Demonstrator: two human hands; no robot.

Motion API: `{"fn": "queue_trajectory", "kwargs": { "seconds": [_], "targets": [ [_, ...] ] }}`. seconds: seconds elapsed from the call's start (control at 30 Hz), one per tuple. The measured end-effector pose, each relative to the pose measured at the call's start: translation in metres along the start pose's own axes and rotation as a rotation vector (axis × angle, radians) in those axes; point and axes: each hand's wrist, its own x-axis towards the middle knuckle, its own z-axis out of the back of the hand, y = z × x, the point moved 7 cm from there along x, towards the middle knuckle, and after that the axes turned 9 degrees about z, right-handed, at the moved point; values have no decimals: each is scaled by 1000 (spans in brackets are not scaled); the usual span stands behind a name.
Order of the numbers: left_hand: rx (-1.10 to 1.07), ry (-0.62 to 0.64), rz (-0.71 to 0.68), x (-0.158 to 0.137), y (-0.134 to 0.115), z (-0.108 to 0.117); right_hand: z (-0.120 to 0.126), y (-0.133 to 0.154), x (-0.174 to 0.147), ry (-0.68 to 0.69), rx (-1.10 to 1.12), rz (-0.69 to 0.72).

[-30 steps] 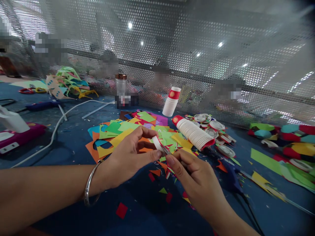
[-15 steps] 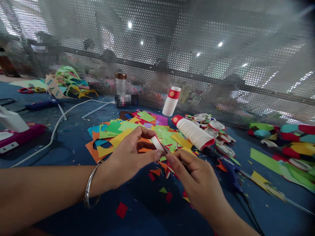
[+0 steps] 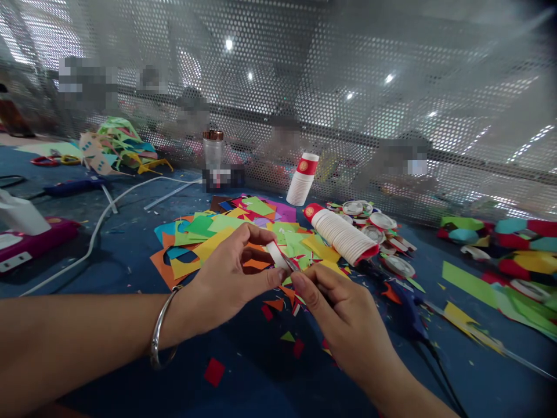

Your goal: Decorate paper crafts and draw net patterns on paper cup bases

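Note:
My left hand (image 3: 237, 276), a silver bangle at its wrist, holds the short cut-off base of a paper cup (image 3: 277, 253) between thumb and fingers. The piece is white with a thin red edge. Close against it, my right hand (image 3: 337, 307) is closed around scissors (image 3: 290, 264); just the metal blade end shows, touching the cup piece, and the handles are hidden in my fingers. Under both hands lies a heap of coloured paper (image 3: 217, 235) with small scraps. A red paper square (image 3: 214, 371) lies nearer to me on the blue table.
Stacked paper cups (image 3: 343, 235) lie to the right; another cup stack (image 3: 301, 186) stands behind. Cut cup bases (image 3: 383, 222) are piled beside them. Glue guns (image 3: 407, 310) (image 3: 76, 186) lie right and left. A white cable (image 3: 102, 217) crosses the left side. A perforated screen (image 3: 278, 75) rises behind.
The scissors' blades have shifted slightly at the cup base's edge, and the base has turned a little in my left fingers. Both hands stay in nearly the same place.

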Motion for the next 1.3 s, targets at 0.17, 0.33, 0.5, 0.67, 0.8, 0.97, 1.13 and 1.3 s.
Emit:
{"fn": "queue_trajectory", "kwargs": {
  "seconds": [0.17, 0.33, 0.5, 0.67, 0.8, 0.97, 1.13, 1.3],
  "targets": [
    [6, -16, 9, -1, 2, 1, 1, 2, 1, -15, 11, 14],
    [-24, 3, 21, -1, 2, 0, 1, 1, 3, -29, 30, -4],
    [-39, 25, 20, 0, -1, -2, 0, -1, 4, -11, 57, 5],
    [-30, 28, 10, 2, 0, -1, 1, -3, 1, -3, 19, 0],
    [-12, 48, 7, 2, 5, -1, 1, -1, 1, -27, 23, -8],
    [-6, 80, 5, 2, 6, -3, 2, -1, 3, -38, 45, -23],
    [-45, 86, -15, 5, 1, -1, 10, -2, 5, -95, 49, -47],
    [-42, 138, -57, 7, -1, 0, 6, -11, 5, -23, 183, -152]
  ]
}}
